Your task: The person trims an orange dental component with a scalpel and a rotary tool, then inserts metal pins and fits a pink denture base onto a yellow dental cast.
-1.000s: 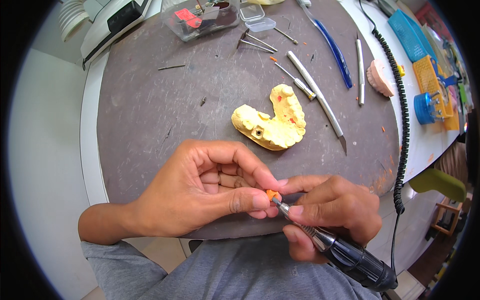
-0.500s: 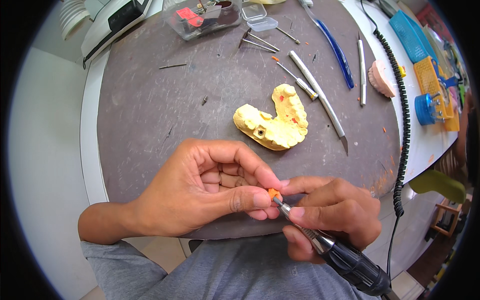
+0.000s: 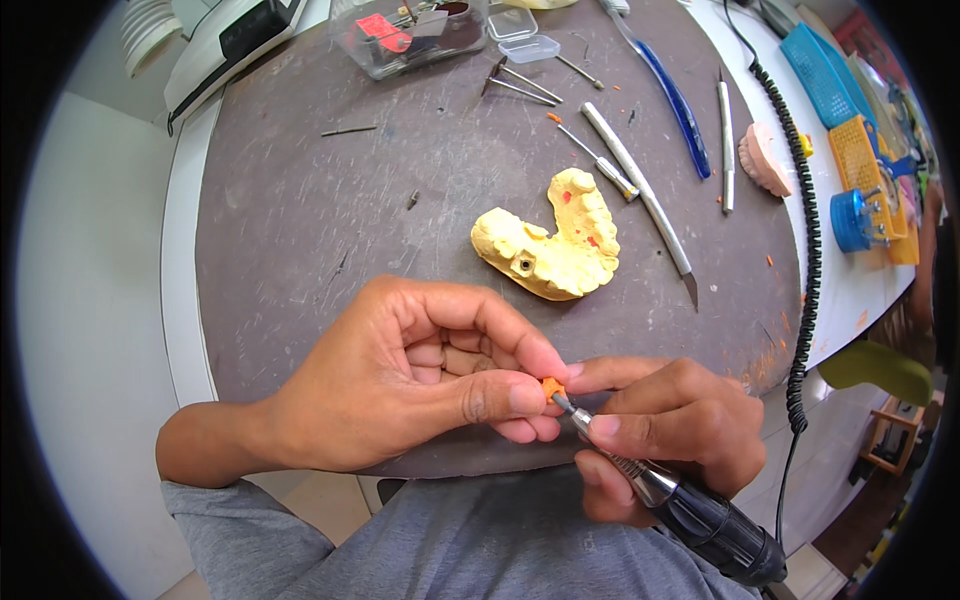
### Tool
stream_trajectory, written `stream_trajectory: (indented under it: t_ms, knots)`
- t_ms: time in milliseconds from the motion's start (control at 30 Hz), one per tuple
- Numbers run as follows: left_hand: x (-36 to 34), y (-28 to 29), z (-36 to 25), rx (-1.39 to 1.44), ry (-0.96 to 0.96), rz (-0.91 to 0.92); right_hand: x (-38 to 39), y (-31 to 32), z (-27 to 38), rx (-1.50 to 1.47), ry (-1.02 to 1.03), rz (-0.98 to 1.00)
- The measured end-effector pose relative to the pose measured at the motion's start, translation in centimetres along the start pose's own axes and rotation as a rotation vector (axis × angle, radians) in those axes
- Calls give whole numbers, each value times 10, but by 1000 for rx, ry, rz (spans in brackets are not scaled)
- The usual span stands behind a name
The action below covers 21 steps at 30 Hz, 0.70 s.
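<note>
My left hand (image 3: 420, 385) pinches a tiny orange piece (image 3: 552, 387) between thumb and fingertips, just over the near edge of the dark grey work mat (image 3: 300, 220). My right hand (image 3: 670, 430) grips a black and silver rotary handpiece (image 3: 690, 510) like a pen, its tip touching the orange piece. A yellow plaster dental cast (image 3: 555, 245) with orange marks lies on the mat beyond both hands.
Several metal hand instruments (image 3: 640, 190) and a blue-handled tool (image 3: 670, 90) lie at the back right. A coiled black cord (image 3: 805, 250) runs down the right side. A pink denture piece (image 3: 765, 160), blue and orange trays (image 3: 850, 110) and a clear box (image 3: 410, 35) stand around.
Both hands hold the same grip with the handpiece tip on the orange piece; only the view has shifted slightly.
</note>
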<state>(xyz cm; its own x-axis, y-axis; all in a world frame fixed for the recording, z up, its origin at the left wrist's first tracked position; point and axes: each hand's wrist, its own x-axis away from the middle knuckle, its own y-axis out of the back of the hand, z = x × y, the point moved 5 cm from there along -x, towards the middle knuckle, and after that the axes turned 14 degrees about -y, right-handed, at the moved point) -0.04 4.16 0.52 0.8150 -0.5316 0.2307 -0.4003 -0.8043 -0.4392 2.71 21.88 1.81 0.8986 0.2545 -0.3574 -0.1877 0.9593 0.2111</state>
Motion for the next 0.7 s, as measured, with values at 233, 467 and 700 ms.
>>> stream_trajectory:
  t_ms: [233,467,700]
  knots:
    - [0,1,0,-1,18,-9,4,5,0,-45,-86,103]
    - [0,0,0,5,1,-13,5,7,0,-64,-90,110]
    - [0,0,0,-11,4,-4,-1,3,-2,-15,-25,92]
